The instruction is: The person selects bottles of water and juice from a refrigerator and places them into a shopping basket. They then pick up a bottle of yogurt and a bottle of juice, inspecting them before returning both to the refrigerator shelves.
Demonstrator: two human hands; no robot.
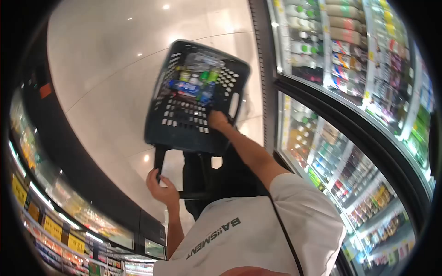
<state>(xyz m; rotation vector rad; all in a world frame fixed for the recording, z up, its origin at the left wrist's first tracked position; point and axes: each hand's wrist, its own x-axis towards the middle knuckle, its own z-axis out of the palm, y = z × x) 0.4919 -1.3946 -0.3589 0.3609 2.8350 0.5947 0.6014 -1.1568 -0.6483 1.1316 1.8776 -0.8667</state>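
A dark grey shopping basket (154, 117) with slotted walls is tilted in front of me. My left hand (162, 187) is closed around its long black handle (159, 158) at the near left corner. Inside the basket's near right part is my right hand (218, 120), fingers curled down and blurred; what they hold, if anything, I cannot make out. A blue bottle (207, 93) lies just beyond those fingers. Farther in are a blue-wrapped pack (184, 87), a green-labelled item (213, 75) and clear plastic bottles or packs (200, 59), all smeared.
Glass-door drink coolers (345, 110) with a dark frame run along my right, close to my right arm. A long dark-sided display case (69, 138) with packaged goods and yellow price signs (53, 227) curves along my left. Pale shiny tiles (106, 69) form the floor between them.
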